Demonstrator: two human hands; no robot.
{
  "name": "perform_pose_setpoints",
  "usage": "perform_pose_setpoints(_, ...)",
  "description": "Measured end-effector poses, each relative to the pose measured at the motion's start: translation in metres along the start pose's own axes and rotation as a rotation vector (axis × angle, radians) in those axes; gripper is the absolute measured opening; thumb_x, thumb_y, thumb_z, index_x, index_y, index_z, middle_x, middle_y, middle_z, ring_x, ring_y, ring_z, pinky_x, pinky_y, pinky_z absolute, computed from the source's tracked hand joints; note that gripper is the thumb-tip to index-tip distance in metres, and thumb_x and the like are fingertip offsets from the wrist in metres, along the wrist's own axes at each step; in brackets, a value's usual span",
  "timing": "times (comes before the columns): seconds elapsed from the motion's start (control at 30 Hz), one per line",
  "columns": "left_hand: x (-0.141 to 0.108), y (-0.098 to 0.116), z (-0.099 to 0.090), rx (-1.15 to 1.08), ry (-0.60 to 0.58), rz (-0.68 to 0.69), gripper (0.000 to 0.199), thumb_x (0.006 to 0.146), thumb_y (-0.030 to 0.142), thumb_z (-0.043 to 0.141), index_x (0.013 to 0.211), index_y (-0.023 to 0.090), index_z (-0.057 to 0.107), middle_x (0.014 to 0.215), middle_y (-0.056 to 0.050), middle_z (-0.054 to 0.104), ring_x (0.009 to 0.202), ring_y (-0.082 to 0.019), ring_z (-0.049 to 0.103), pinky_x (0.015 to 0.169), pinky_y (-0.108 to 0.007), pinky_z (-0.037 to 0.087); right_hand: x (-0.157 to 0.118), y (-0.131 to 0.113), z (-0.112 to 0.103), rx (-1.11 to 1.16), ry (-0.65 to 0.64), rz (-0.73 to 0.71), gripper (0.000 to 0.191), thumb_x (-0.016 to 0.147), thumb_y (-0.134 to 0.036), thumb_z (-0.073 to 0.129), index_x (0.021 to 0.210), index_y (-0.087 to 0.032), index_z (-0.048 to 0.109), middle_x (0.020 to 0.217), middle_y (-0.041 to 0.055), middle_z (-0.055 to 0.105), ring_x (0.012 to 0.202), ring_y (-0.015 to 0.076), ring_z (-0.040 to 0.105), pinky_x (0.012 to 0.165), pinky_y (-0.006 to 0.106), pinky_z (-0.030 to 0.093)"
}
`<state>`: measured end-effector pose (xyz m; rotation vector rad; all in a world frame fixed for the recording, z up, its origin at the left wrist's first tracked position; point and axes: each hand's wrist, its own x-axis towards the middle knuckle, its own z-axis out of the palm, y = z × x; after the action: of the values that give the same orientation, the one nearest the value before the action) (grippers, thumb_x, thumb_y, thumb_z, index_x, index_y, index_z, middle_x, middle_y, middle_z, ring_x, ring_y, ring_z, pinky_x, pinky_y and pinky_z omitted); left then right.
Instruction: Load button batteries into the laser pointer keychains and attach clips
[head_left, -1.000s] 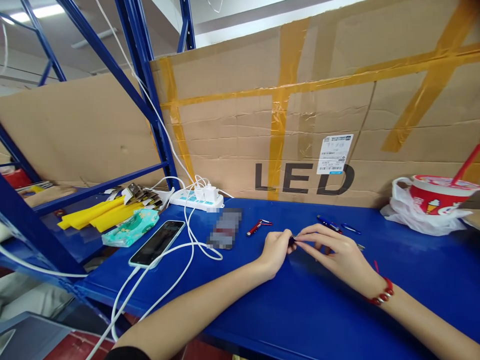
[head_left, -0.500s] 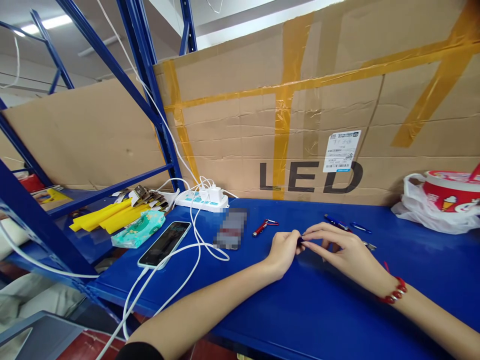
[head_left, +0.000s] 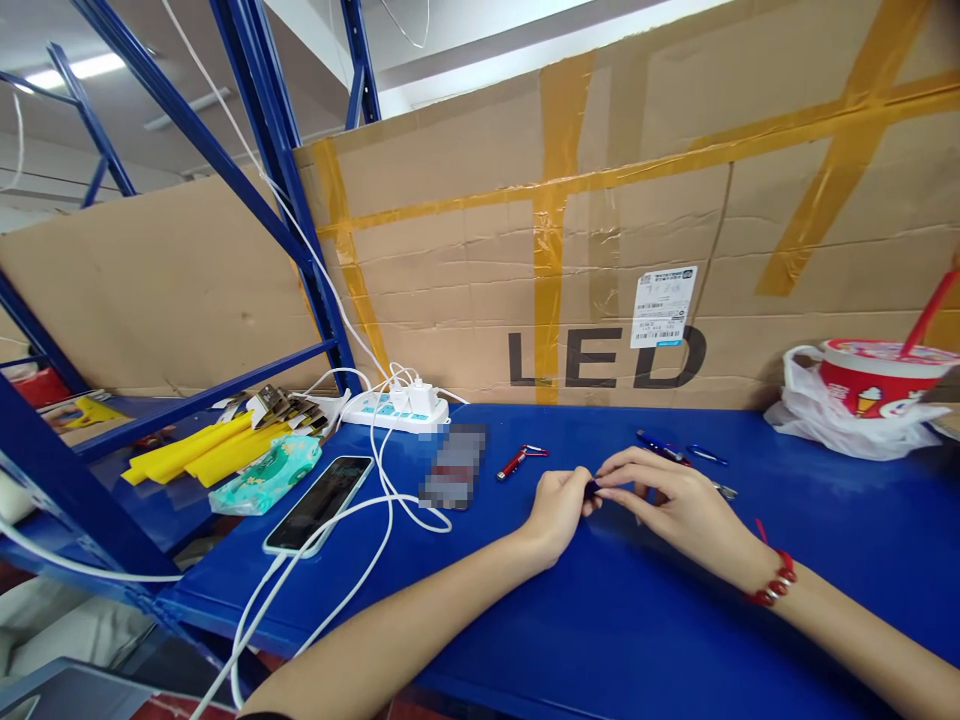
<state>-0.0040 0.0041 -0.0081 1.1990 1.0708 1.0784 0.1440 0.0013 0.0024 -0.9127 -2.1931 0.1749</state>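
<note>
My left hand (head_left: 556, 518) is closed, its thumb and curled fingers around a small dark blue piece (head_left: 591, 489), most of which is hidden. Pinching the other end of that piece are the thumb and fingertips of my right hand (head_left: 664, 497), which comes in from the right with a red bead bracelet (head_left: 774, 583) on its wrist. Beyond my left hand lies a small red tube with a carabiner clip (head_left: 516, 463). Partly behind my right hand are a blue pen-like tube (head_left: 660, 446), a thin blue piece (head_left: 706, 455) and a small metal part (head_left: 725, 491).
To the left on the blue table (head_left: 622, 620) are a phone (head_left: 322, 505) with white cables, a blurred-out flat object (head_left: 454, 467), a power strip (head_left: 397, 408), a tissue pack (head_left: 268, 475) and yellow rolls (head_left: 187, 450). A red bucket (head_left: 877, 380) in a plastic bag stands right, before the cardboard (head_left: 465, 290).
The camera view has shifted slightly, so the scene sits a little further left. Both hands keep nearly the same pose on the small dark piece.
</note>
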Motion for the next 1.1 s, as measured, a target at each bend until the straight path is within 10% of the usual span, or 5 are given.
perform_pose_setpoints(0.37, -0.003, 0.010, 0.000, -0.026, 0.006, -0.048, 0.029, 0.077, 0.020, 0.034, 0.050, 0.012, 0.042, 0.043, 0.002, 0.036, 0.040, -0.005, 0.028, 0.042, -0.020, 0.016, -0.001, -0.004, -0.002, -0.101, 0.032, 0.003, 0.020, 0.087, -0.036, 0.045, 0.092, -0.025, 0.061, 0.094, -0.0012, 0.060, 0.066, 0.0076, 0.056, 0.056, 0.018, 0.042)
perform_pose_setpoints(0.87, -0.002, 0.007, -0.003, -0.107, -0.020, -0.046, 0.027, 0.077, 0.027, 0.036, 0.055, 0.012, 0.042, 0.043, 0.003, 0.033, 0.039, -0.004, 0.024, 0.040, -0.018, 0.013, 0.006, 0.015, -0.047, -0.464, 0.139, 0.526, 0.019, 0.082, -0.036, 0.049, 0.090, -0.030, 0.064, 0.088, -0.0060, 0.066, 0.075, 0.0143, 0.061, 0.051, 0.021, 0.035)
perform_pose_setpoints(1.1, -0.003, 0.010, -0.001, -0.108, -0.007, -0.079, 0.026, 0.077, 0.025, 0.037, 0.055, 0.012, 0.042, 0.043, 0.003, 0.033, 0.039, -0.004, 0.024, 0.040, -0.018, 0.013, 0.003, 0.022, -0.046, -0.648, -0.112, 0.623, 0.014, 0.078, -0.029, 0.055, 0.086, -0.029, 0.067, 0.087, -0.0008, 0.066, 0.079, 0.0206, 0.061, 0.051, 0.024, 0.034)
